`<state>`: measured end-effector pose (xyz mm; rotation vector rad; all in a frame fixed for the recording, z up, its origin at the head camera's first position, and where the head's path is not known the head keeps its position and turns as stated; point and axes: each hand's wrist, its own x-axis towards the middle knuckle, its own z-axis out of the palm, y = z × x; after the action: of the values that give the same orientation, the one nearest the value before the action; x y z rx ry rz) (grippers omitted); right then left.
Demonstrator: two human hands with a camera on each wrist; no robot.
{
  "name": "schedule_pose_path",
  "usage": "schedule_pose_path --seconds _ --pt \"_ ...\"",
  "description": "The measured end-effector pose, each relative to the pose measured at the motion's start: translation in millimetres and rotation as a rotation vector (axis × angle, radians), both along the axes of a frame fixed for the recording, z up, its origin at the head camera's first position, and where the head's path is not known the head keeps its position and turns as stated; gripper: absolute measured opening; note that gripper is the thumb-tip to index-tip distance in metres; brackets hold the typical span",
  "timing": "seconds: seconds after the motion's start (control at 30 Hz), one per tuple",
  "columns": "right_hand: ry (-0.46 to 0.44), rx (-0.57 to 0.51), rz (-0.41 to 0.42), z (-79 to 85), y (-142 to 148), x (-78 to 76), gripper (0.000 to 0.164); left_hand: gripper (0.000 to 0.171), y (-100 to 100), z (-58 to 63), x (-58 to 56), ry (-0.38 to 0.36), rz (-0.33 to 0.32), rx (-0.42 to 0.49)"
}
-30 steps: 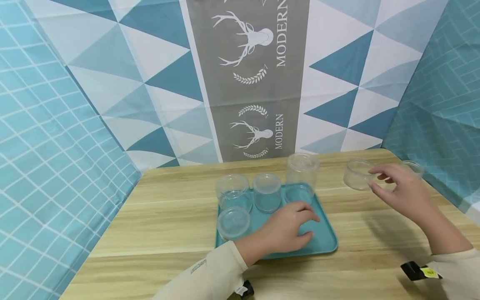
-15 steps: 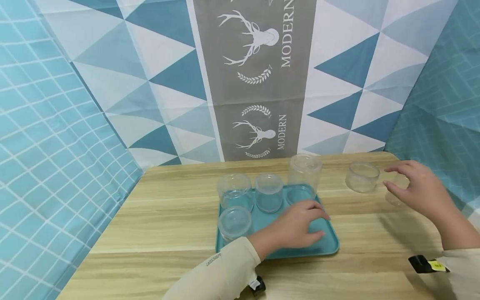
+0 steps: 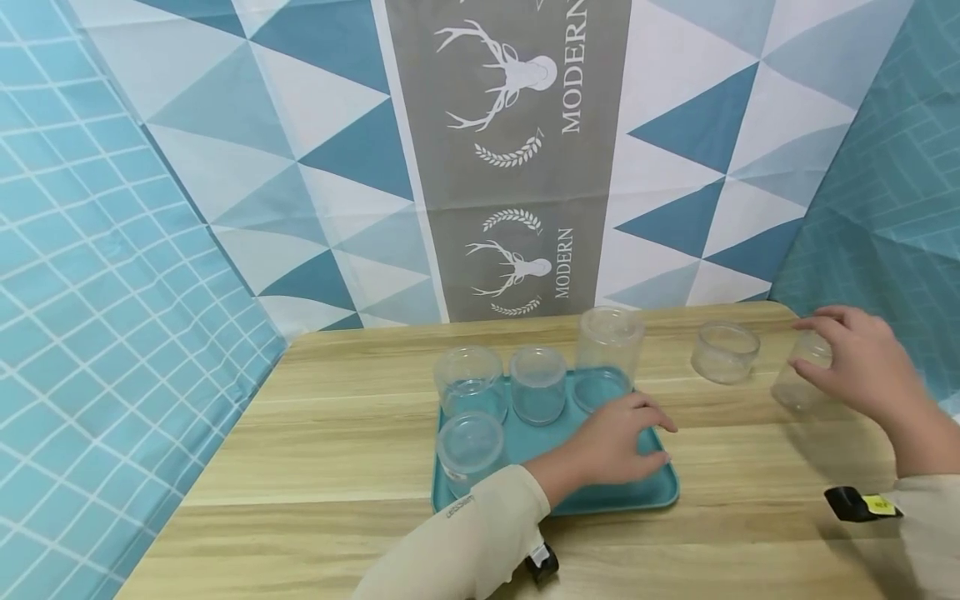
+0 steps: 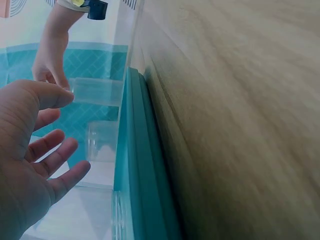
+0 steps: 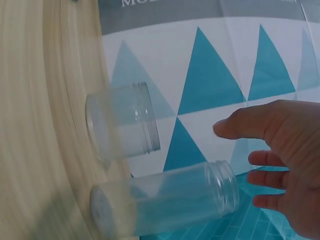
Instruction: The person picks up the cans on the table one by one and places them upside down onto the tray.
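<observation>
My right hand (image 3: 862, 358) hangs beside the mouth of a tall clear jar (image 3: 801, 379) at the table's right, thumb and fingers spread. In the right wrist view this tall jar (image 5: 165, 200) stands upright with a bare threaded neck, and a gap shows between it and the hand. A shorter, wide clear jar (image 3: 724, 354) stands to its left. My left hand (image 3: 611, 442) hovers over the right part of the teal tray (image 3: 652, 492), fingers apart and holding nothing. In the left wrist view the left hand (image 4: 45, 155) is beside the tray's edge.
Several clear jars stand on the tray: a tall jar (image 3: 609, 354) at the back right, a small jar (image 3: 538, 387) at the back middle, a wide jar (image 3: 468, 383) at the back left and another jar (image 3: 471, 450) in front. Patterned cloth (image 3: 517, 167) hangs behind the wooden table (image 3: 315, 433).
My right hand has moved right, from beside the short wide jar to the tall jar's mouth. My left hand has shifted a little right above the tray. The jars appear unmoved.
</observation>
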<state>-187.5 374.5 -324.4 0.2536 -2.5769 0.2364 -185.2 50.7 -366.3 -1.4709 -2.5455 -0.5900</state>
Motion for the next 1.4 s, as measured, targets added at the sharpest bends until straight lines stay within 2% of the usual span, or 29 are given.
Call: schedule_pose_path --seconds 0.2,0.37,0.5,0.73,0.9,1.1,1.23,1.4 --pt "-0.074 0.017 -0.009 2.6 9.2 -5.4 0.051 0.029 9.0 -7.3 -7.1 -0.046 0.023 0.038" --pt "-0.137 0.009 -0.009 3.1 14.9 -9.8 0.051 0.029 16.6 -15.8 -11.9 -0.115 0.045 0.097" --pt "-0.185 0.014 -0.025 3.7 19.1 -13.8 0.052 0.029 22.6 -19.1 -14.5 -0.21 0.072 0.147" --pt "-0.273 0.019 -0.053 5.2 25.1 -18.8 0.055 0.028 30.8 -18.0 -17.1 -0.423 0.096 0.324" --pt "-0.331 0.019 -0.054 5.2 28.5 -19.8 0.054 0.03 34.8 -19.5 -18.1 -0.545 0.122 0.404" --pt "-0.346 0.021 -0.045 3.9 29.2 -19.3 0.052 0.031 38.8 -22.1 -19.5 -0.696 0.11 0.506" --pt "-0.333 0.045 -0.041 4.0 28.3 -19.4 0.052 0.031 41.6 -23.1 -18.7 -0.726 0.102 0.531" --pt "-0.312 0.063 -0.036 4.1 29.4 -19.0 0.053 0.029 45.3 -24.8 -15.3 -0.758 0.125 0.549"
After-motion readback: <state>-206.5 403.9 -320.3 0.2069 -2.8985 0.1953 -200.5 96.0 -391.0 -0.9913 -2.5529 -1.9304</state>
